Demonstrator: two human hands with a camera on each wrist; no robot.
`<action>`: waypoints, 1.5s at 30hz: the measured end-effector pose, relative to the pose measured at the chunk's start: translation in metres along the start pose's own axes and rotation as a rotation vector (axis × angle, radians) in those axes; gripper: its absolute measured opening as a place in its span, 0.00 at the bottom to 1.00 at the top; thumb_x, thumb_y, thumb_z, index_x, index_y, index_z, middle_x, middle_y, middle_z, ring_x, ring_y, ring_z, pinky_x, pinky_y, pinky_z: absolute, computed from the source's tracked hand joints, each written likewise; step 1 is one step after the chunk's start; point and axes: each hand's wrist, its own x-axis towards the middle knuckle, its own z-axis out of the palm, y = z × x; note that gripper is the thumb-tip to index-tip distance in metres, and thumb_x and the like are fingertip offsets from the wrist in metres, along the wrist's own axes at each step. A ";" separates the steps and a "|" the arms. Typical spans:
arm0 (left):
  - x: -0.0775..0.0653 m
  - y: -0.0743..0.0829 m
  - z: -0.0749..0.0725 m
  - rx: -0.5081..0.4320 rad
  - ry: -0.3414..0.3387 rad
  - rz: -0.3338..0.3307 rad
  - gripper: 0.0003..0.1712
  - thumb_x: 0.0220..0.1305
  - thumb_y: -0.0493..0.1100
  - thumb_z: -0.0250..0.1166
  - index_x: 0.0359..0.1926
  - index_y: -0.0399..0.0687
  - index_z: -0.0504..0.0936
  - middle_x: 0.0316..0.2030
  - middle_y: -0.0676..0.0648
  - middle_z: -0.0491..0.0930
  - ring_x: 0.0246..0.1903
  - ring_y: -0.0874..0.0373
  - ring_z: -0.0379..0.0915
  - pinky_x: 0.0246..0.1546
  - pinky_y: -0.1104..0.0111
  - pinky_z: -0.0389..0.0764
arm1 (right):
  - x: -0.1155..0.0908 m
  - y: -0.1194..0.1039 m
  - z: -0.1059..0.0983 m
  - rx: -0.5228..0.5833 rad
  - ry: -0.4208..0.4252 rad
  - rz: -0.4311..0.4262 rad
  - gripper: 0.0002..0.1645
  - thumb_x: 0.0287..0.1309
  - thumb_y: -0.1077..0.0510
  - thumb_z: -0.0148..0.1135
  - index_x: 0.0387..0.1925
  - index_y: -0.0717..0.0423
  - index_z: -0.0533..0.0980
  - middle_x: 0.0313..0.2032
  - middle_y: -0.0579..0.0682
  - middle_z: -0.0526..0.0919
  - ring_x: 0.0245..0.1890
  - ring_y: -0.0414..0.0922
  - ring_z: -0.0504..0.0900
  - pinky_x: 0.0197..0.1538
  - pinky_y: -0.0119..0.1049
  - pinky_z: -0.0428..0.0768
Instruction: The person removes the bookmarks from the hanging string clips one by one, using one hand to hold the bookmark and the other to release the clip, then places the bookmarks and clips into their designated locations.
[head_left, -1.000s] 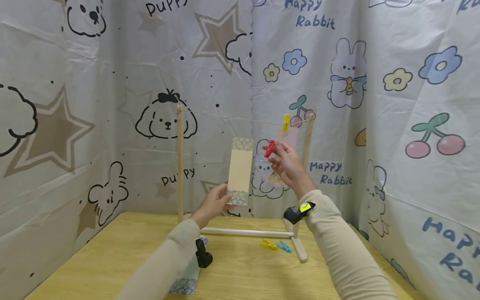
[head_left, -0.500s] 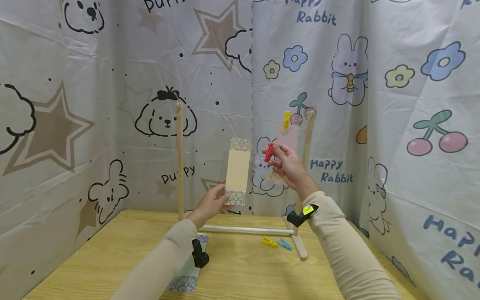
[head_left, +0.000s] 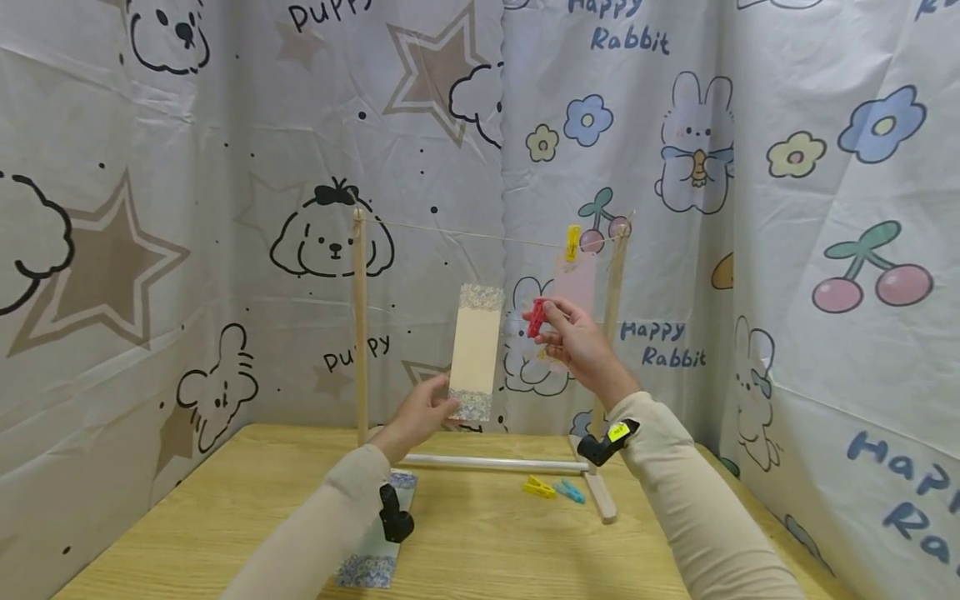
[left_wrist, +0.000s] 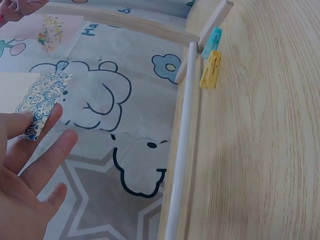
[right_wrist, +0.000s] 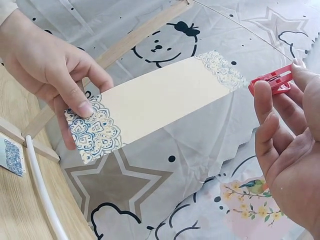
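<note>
My left hand (head_left: pixel 420 414) pinches the lower end of a cream paper card (head_left: pixel 476 350) with blue lace-patterned ends, held nearly upright in the air. In the right wrist view the thumb of that hand lies on the card's patterned corner (right_wrist: pixel 97 127). Between thumb and fingers my right hand (head_left: pixel 581 342) grips a red clothespin (right_wrist: pixel 272 82), just right of the card and apart from it. Above and behind, a string (head_left: pixel 465 233) runs between two wooden posts. A yellow clothespin (head_left: pixel 573 242) holds a pink card (head_left: pixel 576 279) on the string's right part.
A yellow clothespin (head_left: pixel 538 487) and a blue clothespin (head_left: pixel 570 491) lie on the wooden table (head_left: pixel 487 550) near the stand's right foot (head_left: pixel 600 498). A white rod (head_left: pixel 495 463) joins the stand low down. Another patterned card (head_left: pixel 367 571) lies under my left forearm. A printed curtain (head_left: pixel 300 125) surrounds the table.
Both hands have sunk slightly, the card and the red clothespin moving down with them. The clothespin's tilt has turned a little more upright. Both grips stay the same.
</note>
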 end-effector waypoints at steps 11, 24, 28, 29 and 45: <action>-0.005 -0.006 -0.006 0.058 0.013 -0.020 0.32 0.74 0.39 0.65 0.72 0.33 0.67 0.45 0.39 0.87 0.44 0.45 0.85 0.58 0.41 0.75 | -0.006 0.013 -0.004 0.009 -0.009 0.028 0.24 0.80 0.44 0.51 0.63 0.55 0.73 0.57 0.56 0.82 0.30 0.40 0.81 0.29 0.27 0.77; -0.013 -0.007 -0.013 0.040 0.014 -0.010 0.30 0.74 0.37 0.65 0.71 0.32 0.67 0.44 0.40 0.87 0.44 0.44 0.85 0.58 0.42 0.75 | -0.017 0.026 -0.009 -0.051 -0.005 0.056 0.26 0.80 0.46 0.53 0.67 0.58 0.70 0.53 0.52 0.85 0.32 0.41 0.82 0.29 0.27 0.75; -0.016 -0.010 -0.014 0.032 0.009 -0.019 0.33 0.74 0.36 0.65 0.73 0.31 0.64 0.45 0.39 0.87 0.42 0.49 0.86 0.62 0.38 0.69 | -0.021 0.033 -0.008 -0.070 -0.006 0.065 0.26 0.79 0.46 0.53 0.67 0.58 0.70 0.56 0.57 0.84 0.32 0.42 0.82 0.30 0.27 0.76; -0.017 -0.010 -0.014 0.032 0.008 -0.016 0.33 0.74 0.36 0.65 0.74 0.30 0.63 0.45 0.38 0.87 0.41 0.48 0.86 0.63 0.38 0.69 | -0.022 0.035 -0.009 -0.079 -0.007 0.065 0.27 0.79 0.46 0.53 0.67 0.59 0.70 0.58 0.60 0.83 0.32 0.42 0.82 0.30 0.27 0.76; -0.026 -0.017 -0.016 0.050 0.026 -0.039 0.31 0.74 0.38 0.65 0.72 0.33 0.66 0.47 0.38 0.86 0.45 0.46 0.85 0.61 0.38 0.70 | -0.030 0.058 -0.008 -0.180 -0.002 0.090 0.29 0.79 0.45 0.54 0.69 0.59 0.69 0.55 0.55 0.85 0.34 0.44 0.84 0.31 0.30 0.77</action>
